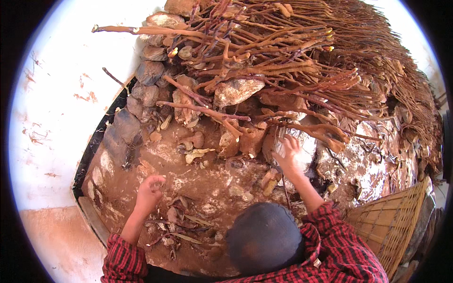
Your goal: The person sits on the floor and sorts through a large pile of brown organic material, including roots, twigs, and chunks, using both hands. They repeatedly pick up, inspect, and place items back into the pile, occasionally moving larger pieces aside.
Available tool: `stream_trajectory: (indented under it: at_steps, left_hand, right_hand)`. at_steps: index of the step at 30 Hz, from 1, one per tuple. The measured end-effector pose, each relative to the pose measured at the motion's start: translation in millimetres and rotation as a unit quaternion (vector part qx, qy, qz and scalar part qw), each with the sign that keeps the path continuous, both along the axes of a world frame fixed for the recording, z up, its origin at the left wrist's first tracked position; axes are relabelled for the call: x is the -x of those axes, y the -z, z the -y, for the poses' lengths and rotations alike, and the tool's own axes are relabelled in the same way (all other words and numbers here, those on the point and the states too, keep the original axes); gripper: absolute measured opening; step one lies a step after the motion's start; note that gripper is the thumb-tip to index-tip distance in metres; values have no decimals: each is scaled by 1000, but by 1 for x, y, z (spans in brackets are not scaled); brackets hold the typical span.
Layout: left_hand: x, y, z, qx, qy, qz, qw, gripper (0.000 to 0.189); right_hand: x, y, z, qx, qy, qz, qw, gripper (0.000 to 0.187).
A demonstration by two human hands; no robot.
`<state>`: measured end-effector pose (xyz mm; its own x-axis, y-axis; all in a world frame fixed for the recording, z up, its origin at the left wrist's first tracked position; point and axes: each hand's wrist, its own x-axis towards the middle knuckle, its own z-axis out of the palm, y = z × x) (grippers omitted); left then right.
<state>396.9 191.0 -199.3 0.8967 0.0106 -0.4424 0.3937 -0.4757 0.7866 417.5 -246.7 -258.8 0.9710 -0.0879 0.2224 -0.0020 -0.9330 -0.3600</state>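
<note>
My right hand (292,157), its fingers spread, is over a pale, shiny lump (308,141) at the front of the pile and appears empty. Whether it touches the lump I cannot tell. My left hand (150,192) hangs over the soil-covered floor (198,173), fingers loosely curled, with nothing visible in it. Ahead lie long, dusty red-brown stalks (283,69), some with pale yellow tips, across large lumps (239,92) that could be tubers or stones. A forked stalk (208,113) juts toward me. Scraps of dried stem and leaf (184,226) lie beside my left forearm.
A dense stack of thin stalks (368,46) rises at the back right. A woven bamboo basket (393,215) stands by my right arm. Left is a white wall (56,134) with a dark strip (92,155) along its foot. A dark rounded shape (265,237) sits between my arms.
</note>
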Motion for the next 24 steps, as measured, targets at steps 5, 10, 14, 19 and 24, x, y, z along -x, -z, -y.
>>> stream_trajectory:
  at_steps: [5,10,14,19,24]
  left_hand:
    - [24,2,-14,7,-32,-31,999,37]
    - [38,-8,-25,-139,35,10,990,35]
    - [16,-39,-14,-136,84,53,986,35]
    - [-4,-20,1,-176,60,78,980,37]
    - [-46,17,26,-75,24,73,994,41]
  right_hand:
    - [-30,11,-41,-79,-123,-14,989,40]
    - [-39,14,-67,-173,-120,-27,977,41]
    - [-28,-52,-92,-201,-311,58,927,15]
    - [-94,-105,-151,-69,-277,184,941,42]
    - [-141,-37,-160,97,-245,-10,965,19]
